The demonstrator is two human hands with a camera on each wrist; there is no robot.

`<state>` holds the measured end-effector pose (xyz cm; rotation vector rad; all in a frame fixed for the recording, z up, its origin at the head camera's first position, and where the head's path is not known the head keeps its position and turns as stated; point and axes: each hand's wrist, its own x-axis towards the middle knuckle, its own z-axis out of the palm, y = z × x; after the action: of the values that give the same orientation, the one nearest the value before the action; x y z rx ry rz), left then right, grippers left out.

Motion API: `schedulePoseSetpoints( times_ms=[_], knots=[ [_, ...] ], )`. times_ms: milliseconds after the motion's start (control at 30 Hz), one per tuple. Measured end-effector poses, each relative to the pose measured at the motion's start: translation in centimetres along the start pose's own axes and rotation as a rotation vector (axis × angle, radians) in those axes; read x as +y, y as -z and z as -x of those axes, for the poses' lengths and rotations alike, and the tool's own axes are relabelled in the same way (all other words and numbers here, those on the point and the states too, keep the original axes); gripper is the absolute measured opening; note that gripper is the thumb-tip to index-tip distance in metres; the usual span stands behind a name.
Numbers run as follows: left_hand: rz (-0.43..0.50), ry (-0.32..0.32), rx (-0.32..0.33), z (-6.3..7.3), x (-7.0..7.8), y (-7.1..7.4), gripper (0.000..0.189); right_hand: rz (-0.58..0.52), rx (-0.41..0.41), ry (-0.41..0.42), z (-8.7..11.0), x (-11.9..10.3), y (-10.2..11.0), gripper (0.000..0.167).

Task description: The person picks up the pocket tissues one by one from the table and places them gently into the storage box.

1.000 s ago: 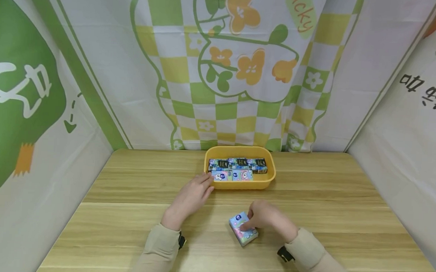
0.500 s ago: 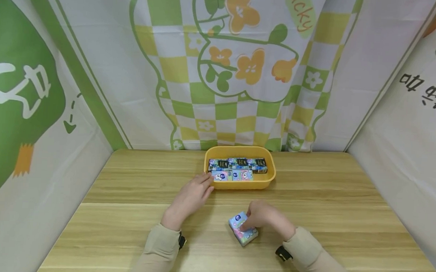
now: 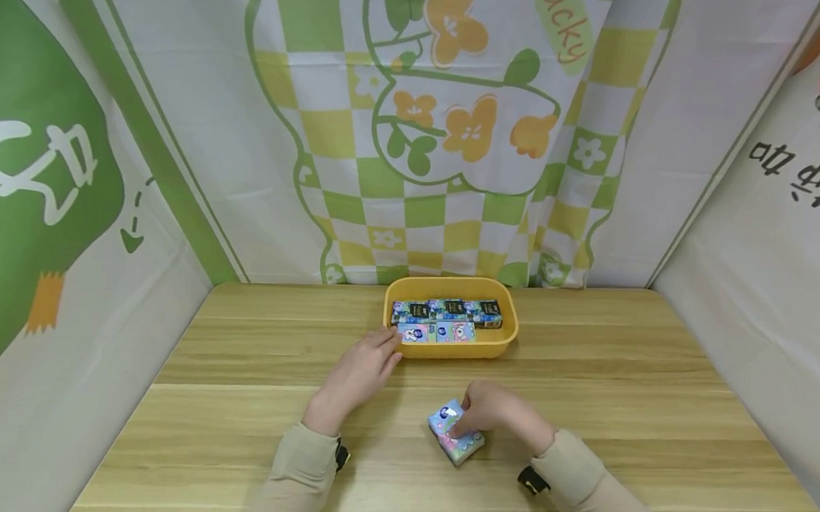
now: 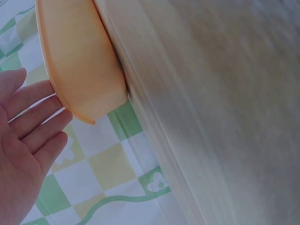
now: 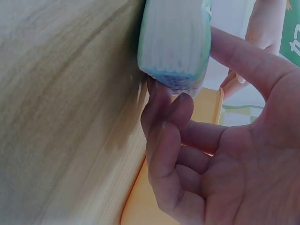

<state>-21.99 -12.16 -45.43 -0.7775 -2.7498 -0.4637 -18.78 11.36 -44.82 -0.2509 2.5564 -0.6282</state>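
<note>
Between thumb and fingers my right hand [image 3: 493, 408] pinches a pocket tissue pack [image 3: 456, 432], pale blue and pink with a dark round logo. The right wrist view shows the white folded end of the tissue pack [image 5: 176, 40], thumb on one face, curled fingertips at its lower end. It is at or just over the table; I cannot tell whether it touches. My left hand [image 3: 357, 372] has its fingertips at the near left rim of a yellow plastic basket [image 3: 457, 351]. In the left wrist view those fingers [image 4: 40, 112] are nearly straight against the rim.
Inside the basket, dark blue tissue packs [image 3: 447, 308] form a back row, with two light-coloured tissue packs [image 3: 455, 332] in front. The wooden table [image 3: 624, 387] ends at a patterned cloth wall [image 3: 419, 210] behind the basket. White printed side walls [image 3: 746, 263] flank it.
The tissue pack and right hand have shifted very slightly left, with the grip kept. The left hand stays at the basket rim.
</note>
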Motion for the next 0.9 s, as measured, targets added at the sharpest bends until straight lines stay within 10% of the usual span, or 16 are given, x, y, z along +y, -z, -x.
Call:
schedulePoseSetpoints(
  times_ms=[900],
  knots=[
    [0.0,-0.01,0.01,-0.06,-0.22,-0.26,0.039,-0.044,-0.03,0.062,0.42,-0.23,-0.04,0.035]
  ],
)
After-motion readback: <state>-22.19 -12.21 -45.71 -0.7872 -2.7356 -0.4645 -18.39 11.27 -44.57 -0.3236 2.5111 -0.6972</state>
